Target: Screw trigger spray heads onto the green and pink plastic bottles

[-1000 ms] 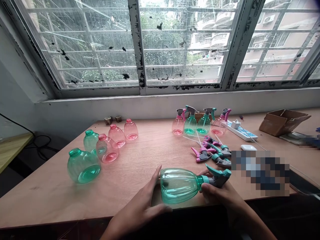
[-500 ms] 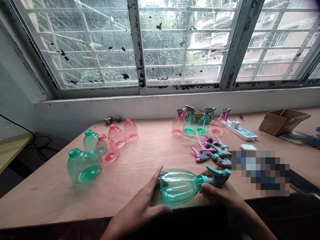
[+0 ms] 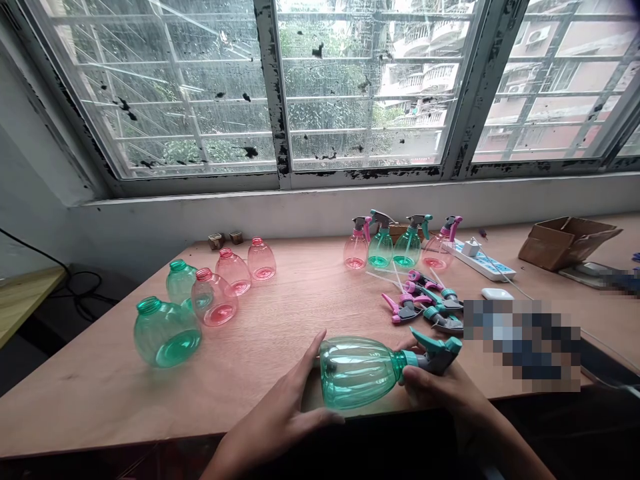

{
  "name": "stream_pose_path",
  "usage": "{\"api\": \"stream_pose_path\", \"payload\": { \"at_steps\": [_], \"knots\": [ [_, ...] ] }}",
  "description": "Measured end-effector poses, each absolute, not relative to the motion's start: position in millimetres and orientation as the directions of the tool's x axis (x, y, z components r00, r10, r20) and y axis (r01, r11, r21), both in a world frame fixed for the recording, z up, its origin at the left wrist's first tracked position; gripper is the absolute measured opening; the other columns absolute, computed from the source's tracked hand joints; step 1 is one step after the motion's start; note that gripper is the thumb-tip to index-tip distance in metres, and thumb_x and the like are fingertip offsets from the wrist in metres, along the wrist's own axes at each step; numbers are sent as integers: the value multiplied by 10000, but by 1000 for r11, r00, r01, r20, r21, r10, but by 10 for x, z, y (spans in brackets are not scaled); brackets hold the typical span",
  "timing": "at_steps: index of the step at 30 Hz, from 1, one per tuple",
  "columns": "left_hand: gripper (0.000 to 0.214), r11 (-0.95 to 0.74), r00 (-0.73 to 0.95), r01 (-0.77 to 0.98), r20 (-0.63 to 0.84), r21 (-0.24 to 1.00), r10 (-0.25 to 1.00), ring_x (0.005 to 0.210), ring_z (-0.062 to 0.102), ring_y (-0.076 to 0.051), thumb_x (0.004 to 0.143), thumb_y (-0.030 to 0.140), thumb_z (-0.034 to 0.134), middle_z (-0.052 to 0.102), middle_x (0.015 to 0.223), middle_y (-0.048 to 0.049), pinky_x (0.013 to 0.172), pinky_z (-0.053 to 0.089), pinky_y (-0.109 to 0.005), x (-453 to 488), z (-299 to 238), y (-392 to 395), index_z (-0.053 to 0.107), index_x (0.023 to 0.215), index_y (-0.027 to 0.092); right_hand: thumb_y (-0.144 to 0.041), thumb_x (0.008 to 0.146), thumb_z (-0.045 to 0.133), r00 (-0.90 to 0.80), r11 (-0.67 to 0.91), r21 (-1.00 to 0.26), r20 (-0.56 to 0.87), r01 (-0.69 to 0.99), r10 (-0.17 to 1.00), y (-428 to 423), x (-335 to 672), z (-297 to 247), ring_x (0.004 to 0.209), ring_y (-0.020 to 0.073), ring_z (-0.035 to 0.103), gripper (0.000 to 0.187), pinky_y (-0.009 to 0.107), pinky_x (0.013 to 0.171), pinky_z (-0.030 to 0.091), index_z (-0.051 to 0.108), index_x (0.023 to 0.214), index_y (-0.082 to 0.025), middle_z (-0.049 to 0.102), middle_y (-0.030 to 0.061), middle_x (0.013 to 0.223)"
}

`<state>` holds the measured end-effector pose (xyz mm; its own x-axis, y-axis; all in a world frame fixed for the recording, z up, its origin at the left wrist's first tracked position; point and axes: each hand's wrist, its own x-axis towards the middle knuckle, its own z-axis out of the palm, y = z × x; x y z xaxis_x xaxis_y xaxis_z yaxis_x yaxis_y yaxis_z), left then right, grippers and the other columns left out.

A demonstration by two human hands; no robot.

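A green spray bottle [image 3: 357,370] lies on its side at the table's front edge, base to the left. My left hand [image 3: 280,417] cups its base with thumb and fingers around it. My right hand [image 3: 440,387] is closed around the neck and the teal and grey trigger head [image 3: 436,351] screwed onto it. Loose pink and teal trigger heads [image 3: 425,303] with dip tubes lie in a heap just beyond my right hand.
Open green and pink bottles [image 3: 200,300] without heads stand at the left. Several assembled spray bottles [image 3: 400,245] stand in a row at the back. A white power strip [image 3: 483,261], a cardboard box [image 3: 567,243] and a blurred patch sit on the wooden table [image 3: 300,293] at right.
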<state>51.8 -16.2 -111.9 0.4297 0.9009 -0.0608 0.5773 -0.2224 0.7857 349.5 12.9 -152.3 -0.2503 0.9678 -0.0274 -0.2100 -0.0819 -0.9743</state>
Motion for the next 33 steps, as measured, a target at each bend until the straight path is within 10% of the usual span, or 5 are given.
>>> {"api": "stream_pose_path", "payload": {
  "at_steps": [33],
  "knots": [
    [997,-234,429,572,-43,786,902,1545,158,-289,869,300,713,90,1699,-15,1263,153,-497,531,-1103,-172,35,1599,335,-489,682,877,-228,-55,-981,-10,-188,974,134,3489,-1509,515,140,566,463,246,490,430,665,950,-176,662,-8,615]
  ]
}}
